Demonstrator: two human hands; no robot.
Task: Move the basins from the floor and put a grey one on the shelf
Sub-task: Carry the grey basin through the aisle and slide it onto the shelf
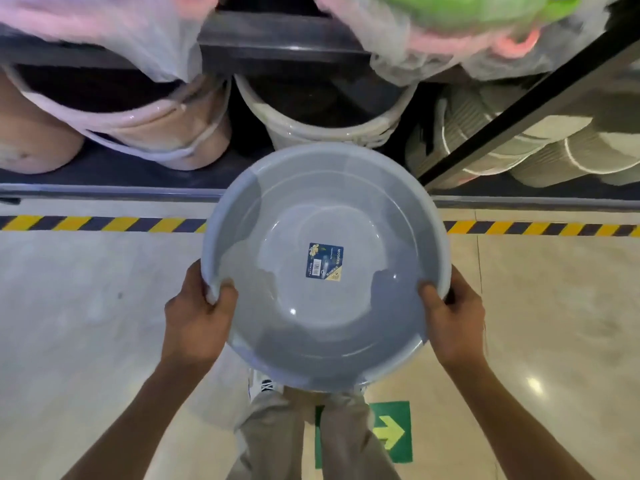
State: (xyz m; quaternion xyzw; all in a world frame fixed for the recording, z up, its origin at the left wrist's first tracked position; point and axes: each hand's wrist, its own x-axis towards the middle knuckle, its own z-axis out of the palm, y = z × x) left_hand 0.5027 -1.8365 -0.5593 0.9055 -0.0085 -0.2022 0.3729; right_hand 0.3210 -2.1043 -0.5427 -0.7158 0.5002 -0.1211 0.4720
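A round grey basin (294, 323) with a blue label sticker (325, 261) in its bottom is held level in front of me, above the floor. My left hand (197, 320) grips its near-left rim, thumb inside. My right hand (453, 323) grips the near-right rim the same way. The basin's far edge reaches the front of the lowest shelf (104, 174). My legs and a shoe show beneath it.
On the low shelf stand pinkish buckets (166, 133), a white bucket (322, 129) straight ahead and stacked ribbed beige baskets (540, 147). Plastic-wrapped pink and green goods (450, 15) overhang above. A black shelf post (519, 102) slants on the right. Yellow-black tape (104, 224) and a green arrow (388, 433) mark the floor.
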